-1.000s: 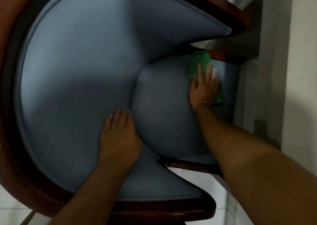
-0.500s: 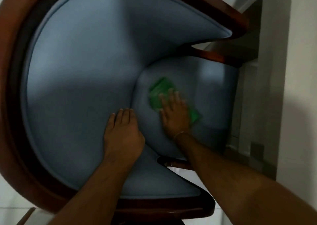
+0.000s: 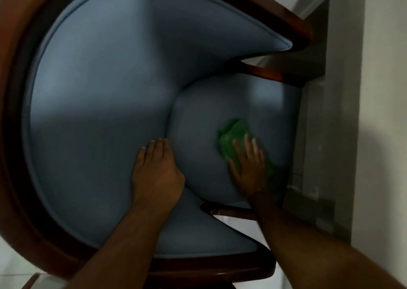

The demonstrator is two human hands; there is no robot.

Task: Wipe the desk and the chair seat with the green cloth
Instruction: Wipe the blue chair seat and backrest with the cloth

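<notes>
I look straight down into a blue padded chair with a dark wooden frame. The chair seat [image 3: 204, 121] is the rounded blue cushion right of centre. On its right part lies the green cloth [image 3: 233, 139], bunched up. My right hand [image 3: 248, 165] presses flat on the cloth, fingers spread over it. My left hand [image 3: 156, 172] rests flat with fingers together on the curved blue backrest [image 3: 99, 112], at the seam beside the seat. The desk is not in view.
The wooden frame [image 3: 13, 112] wraps around the backrest, and its armrest ends [image 3: 271, 75] jut out near the seat. A grey wall and door frame [image 3: 337, 112] stand close on the right. Pale floor shows at the bottom.
My right hand slid the cloth from the seat's far right corner to its left side, then back to the right part. The left hand stayed put.
</notes>
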